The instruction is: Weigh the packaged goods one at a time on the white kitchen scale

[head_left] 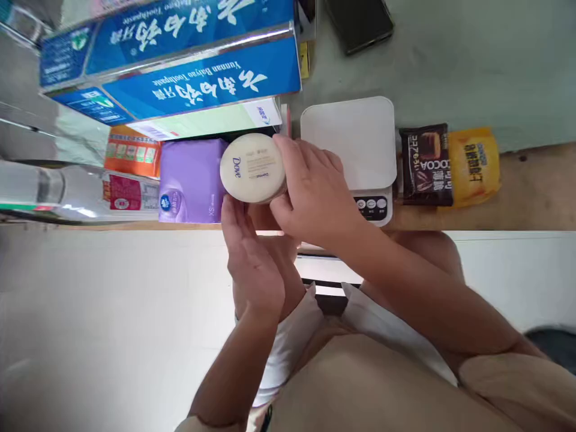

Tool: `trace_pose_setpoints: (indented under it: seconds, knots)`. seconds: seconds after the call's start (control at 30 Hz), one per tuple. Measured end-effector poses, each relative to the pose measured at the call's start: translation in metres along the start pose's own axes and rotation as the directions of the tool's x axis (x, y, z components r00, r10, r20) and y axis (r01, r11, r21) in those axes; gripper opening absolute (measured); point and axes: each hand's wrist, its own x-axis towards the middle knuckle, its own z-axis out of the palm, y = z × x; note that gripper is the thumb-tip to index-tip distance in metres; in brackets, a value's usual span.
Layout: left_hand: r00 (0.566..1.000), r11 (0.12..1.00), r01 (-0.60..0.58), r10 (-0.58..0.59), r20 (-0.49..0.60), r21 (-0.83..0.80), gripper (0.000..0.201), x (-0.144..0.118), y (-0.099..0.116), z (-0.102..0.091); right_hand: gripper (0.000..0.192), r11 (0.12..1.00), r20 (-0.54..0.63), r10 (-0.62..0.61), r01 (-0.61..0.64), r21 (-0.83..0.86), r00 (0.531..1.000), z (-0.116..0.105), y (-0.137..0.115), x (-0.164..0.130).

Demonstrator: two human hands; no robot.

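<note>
A round Dove cream jar [252,169] with a pale cream lid is held at the table's near edge. My right hand [315,186] grips its right side, with the thumb at the near rim and the fingers along the far one. From the near side, my left hand [252,264] reaches up with fingers stretched out, the tips at the jar's lower left edge. Whether they bear any of its weight is hidden. Left of the jar lies a purple tissue pack [193,180]. To the right, partly behind my right hand, is a white kitchen scale [351,144].
Blue toothpaste boxes [193,78] are stacked at the far left. A clear bottle with a red label [126,195] and an orange pack [132,150] lie left. Brown cocoa [425,162] and yellow snack packets [474,165] lie right of the scale. A black phone [360,24] rests at the back.
</note>
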Motion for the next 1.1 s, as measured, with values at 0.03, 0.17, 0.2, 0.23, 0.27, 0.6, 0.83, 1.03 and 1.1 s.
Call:
trace_pose_setpoints:
  seconds: [0.03, 0.17, 0.2, 0.23, 0.27, 0.6, 0.83, 1.03, 1.1]
  knots:
    - [0.998, 1.0, 0.018, -0.019, 0.061, 0.017, 0.058, 0.003, 0.003, 0.006, 0.078, 1.0, 0.0, -0.015, 0.015, 0.012, 1.0, 0.002, 0.001, 0.0]
    - [0.976, 0.996, -0.003, -0.015, 0.216, 0.085, 0.055, 0.013, 0.0, 0.018, 0.081, 0.998, -0.019, -0.048, 0.048, 0.029, 0.999, 0.009, 0.006, 0.0]
    - [0.974, 0.994, -0.035, 0.011, 0.227, 0.099, 0.057, 0.015, -0.006, 0.015, 0.082, 0.998, -0.028, -0.049, 0.05, 0.025, 0.998, 0.011, 0.007, 0.0]
    - [0.973, 0.991, -0.074, 0.046, 0.228, 0.112, 0.061, 0.018, -0.014, 0.011, 0.083, 0.999, -0.041, -0.049, 0.05, 0.019, 0.998, 0.012, 0.008, -0.001]
    - [0.971, 0.986, -0.113, 0.084, 0.225, 0.12, 0.065, 0.02, -0.023, 0.004, 0.082, 0.999, -0.054, -0.046, 0.046, 0.014, 0.997, 0.014, 0.009, -0.001]
    - [0.876, 0.882, -0.455, 0.468, 0.117, -0.128, 0.064, 0.009, -0.029, 0.008, 0.071, 0.994, -0.164, -0.113, 0.111, -0.018, 0.98, 0.0, -0.002, -0.018]
    - [0.89, 0.93, -0.302, 0.353, 0.289, -0.209, 0.061, -0.015, 0.001, 0.044, 0.074, 0.978, -0.476, -0.188, 0.118, -0.173, 0.859, -0.034, 0.033, -0.042]
    - [0.769, 0.934, -0.297, 0.356, 0.53, -0.197, 0.065, 0.004, -0.016, 0.066, 0.074, 0.985, -0.446, -0.025, -0.055, -0.165, 0.895, -0.058, 0.084, -0.039]
    - [0.742, 0.921, -0.337, 0.387, 0.547, -0.194, 0.066, 0.009, -0.023, 0.071, 0.074, 0.984, -0.415, 0.004, -0.077, -0.158, 0.91, -0.061, 0.091, -0.036]
